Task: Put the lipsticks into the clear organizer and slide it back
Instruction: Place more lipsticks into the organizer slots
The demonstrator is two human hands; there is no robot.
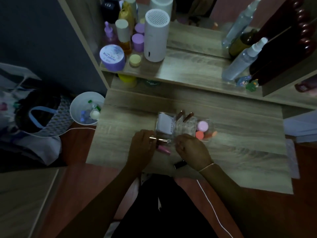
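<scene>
Her left hand (pixel 143 143) pinches a slim metallic lipstick (pixel 160 139), aiming it at the clear plastic organizer (pixel 185 127); the right hand (pixel 192 150) curls against its front, probably steadying it

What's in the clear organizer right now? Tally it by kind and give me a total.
In the clear organizer:
White box: 1
Brown-tipped tubes: 2
Pink round cap: 1
Orange pieces: 2
Total: 6
Not counted: the lipstick held in the left hand.
</scene>
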